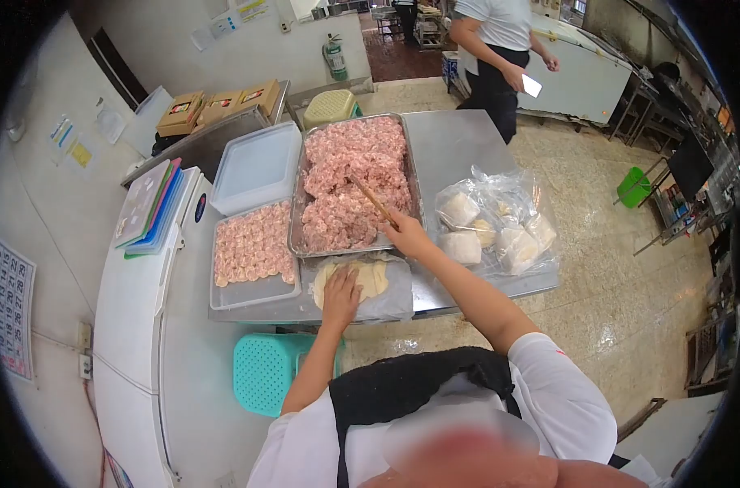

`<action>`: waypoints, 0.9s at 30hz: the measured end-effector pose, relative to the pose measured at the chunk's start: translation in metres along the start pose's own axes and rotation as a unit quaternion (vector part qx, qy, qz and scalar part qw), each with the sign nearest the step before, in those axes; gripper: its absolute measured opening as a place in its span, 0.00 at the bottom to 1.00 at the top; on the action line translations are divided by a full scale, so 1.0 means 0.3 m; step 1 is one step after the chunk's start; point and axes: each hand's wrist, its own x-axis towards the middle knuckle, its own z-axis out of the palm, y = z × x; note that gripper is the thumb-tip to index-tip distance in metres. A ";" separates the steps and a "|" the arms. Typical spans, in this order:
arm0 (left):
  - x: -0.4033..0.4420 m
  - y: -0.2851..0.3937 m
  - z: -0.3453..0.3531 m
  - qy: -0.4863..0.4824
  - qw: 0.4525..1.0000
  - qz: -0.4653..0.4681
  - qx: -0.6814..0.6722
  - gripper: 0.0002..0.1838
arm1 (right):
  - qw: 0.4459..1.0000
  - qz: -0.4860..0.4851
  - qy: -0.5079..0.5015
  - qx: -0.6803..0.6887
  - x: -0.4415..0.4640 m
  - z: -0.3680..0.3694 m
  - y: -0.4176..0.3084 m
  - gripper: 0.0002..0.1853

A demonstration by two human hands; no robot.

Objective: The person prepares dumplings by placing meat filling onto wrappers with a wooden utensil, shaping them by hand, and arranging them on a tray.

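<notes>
My right hand [408, 237] grips a thin wooden stick [371, 198], its far end in the ground meat [357, 154] that fills a large metal tray [419, 191]. What shape the stick's tip has is hidden in the meat. My left hand [341, 294] lies flat with fingers out on pale, thin dough wrappers [373, 278]. Under the wrappers is a plastic sheet [398, 297] at the table's near edge. To the left, a shallow plastic tray [256, 302] holds rows of small filled dumplings [253, 246]. Clear bags with pale, floury blocks [461, 246] sit to the right.
A lidded plastic container [256, 167] stands behind the dumpling tray on the steel table [455, 130]. A turquoise stool [264, 374] is below, a white freezer [134, 325] at left. Beyond the table, a person [496, 49] holds a phone [532, 86].
</notes>
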 end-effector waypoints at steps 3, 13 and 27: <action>-0.009 -0.035 0.023 -0.004 0.999 -0.011 -0.044 0.23 | 1.000 0.004 -0.005 -0.009 -0.003 0.003 0.005 0.16; -0.015 -0.050 0.037 0.051 0.996 -0.005 -0.066 0.19 | 1.000 -0.001 -0.016 0.004 0.042 0.027 0.060 0.17; 0.056 -0.070 -0.007 0.096 0.982 -0.025 -0.161 0.13 | 0.991 0.050 -0.055 0.111 0.046 0.040 0.045 0.10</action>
